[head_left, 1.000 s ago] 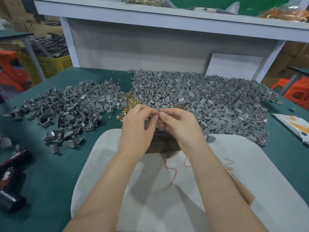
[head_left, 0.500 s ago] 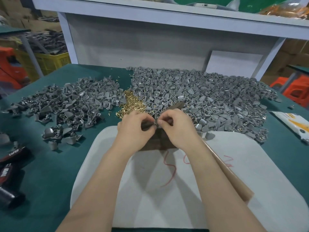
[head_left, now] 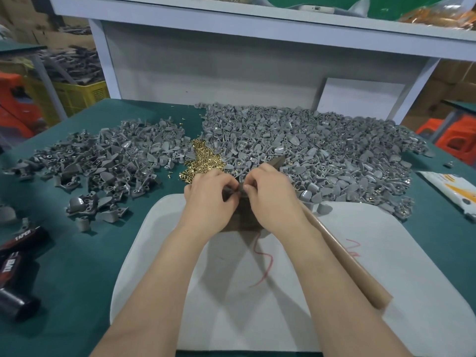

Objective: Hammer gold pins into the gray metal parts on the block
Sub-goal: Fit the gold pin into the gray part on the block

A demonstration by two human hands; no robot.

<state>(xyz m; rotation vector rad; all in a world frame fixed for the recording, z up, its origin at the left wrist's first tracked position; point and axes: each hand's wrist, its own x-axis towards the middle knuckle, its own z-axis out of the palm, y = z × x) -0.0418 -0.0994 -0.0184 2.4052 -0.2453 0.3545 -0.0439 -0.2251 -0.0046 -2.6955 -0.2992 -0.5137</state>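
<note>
Left hand (head_left: pixel 208 195): grip pinches small gray part (head_left: pixel 235 193).
Right hand (head_left: pixel 273 194): grip pinches same part.
Yellow crate (head_left: pixel 79 96), far left: gray pieces (head_left: pixel 76 69) heaped inside.

1. Bright, even light from overhead; white pad (head_left: pixel 386 292) looks washed.
2. Soft overlapping shadows of forearms (head_left: pixel 159 279) across pad's middle, w/ fuzzy edges.
3. Gold pins (head_left: pixel 203 161) just beyond pad glint.
4. Wide-angle bend: shelf (head_left: pixel 257 29) above pad bows toward pic edges.
5. Bg crates (head_left: pixel 77 96) far left of pad dim, soft.
</note>
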